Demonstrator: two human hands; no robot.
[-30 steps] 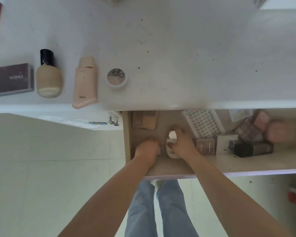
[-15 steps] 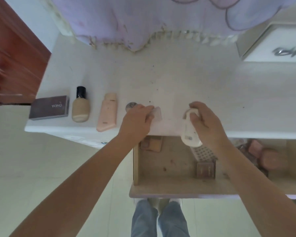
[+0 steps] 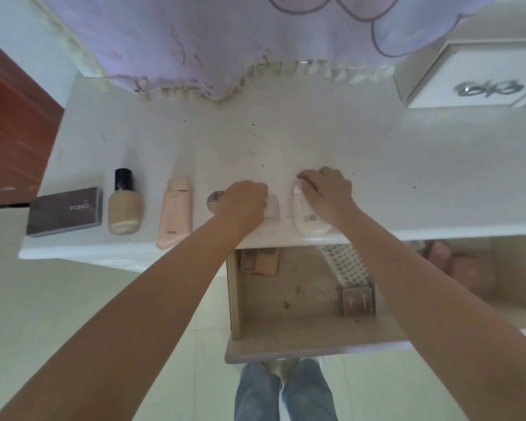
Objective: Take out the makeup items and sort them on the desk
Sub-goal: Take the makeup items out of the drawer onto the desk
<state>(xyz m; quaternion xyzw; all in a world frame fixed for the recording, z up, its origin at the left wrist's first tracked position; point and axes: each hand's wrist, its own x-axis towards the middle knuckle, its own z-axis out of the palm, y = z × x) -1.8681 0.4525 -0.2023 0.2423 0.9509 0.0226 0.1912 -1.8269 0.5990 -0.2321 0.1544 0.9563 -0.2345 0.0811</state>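
row on bench: box (image 3: 63, 210), bottle (image 3: 124, 208), tube (image 3: 176, 214), round pot (image 3: 215, 198) are lying left to right near the front edge of the bench (image 3: 316, 141)
left hand (image 3: 243, 202): closing over a small pale case (image 3: 272, 207), setting it down just right of the pot
right hand (image 3: 328, 189): gripping the top end of a white tube (image 3: 308, 214), laying it just right of the case
white tube axis: running front to back, like the others in the row
drawer (image 3: 286, 299): sitting open below both hands; more items are lying inside, to the right
nearer hand: right, judging by where the drawer items are lying
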